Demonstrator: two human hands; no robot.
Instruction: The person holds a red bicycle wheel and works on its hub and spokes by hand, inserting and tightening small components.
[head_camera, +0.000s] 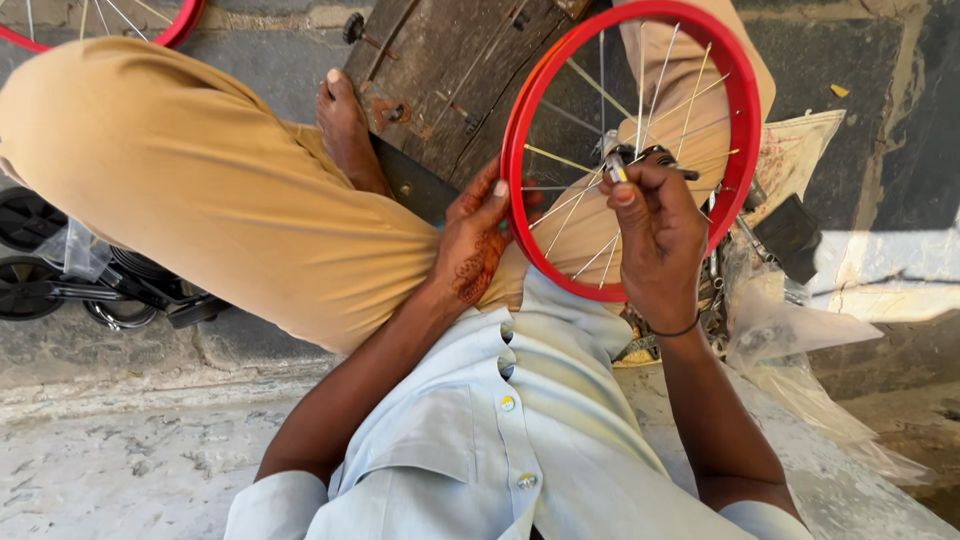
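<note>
Stone paving (130, 470) and a worn wooden board (450, 60) are forming the work area in the head view, with the person sitting cross-legged in tan trousers (200, 190) and a pale blue shirt (500, 430). Resting upright over the lap is a red wheel rim (520, 170), laced with thin metal spokes (575, 205) that are converging toward the hub region. The rim is judged to be light and stiff, with a smooth painted surface that may slip; it is best taken at the rim edge, since the spokes are thin and likely to bend under side load. The left hand (470, 240) is steadying the rim at its near left edge, fingers curled closed around it with the thumb lying against the outer face. The right hand (650, 230) is reaching inside the wheel, fingers pinched shut on a small metal tool (617, 165) set against a spoke near the centre. Clear plastic bags (800, 340) and dark parts (790, 235) are lying just beside the wheel on the right; black wheels (30, 250) are lying at far left, and a second red rim (180, 25) is showing at the top left.
</note>
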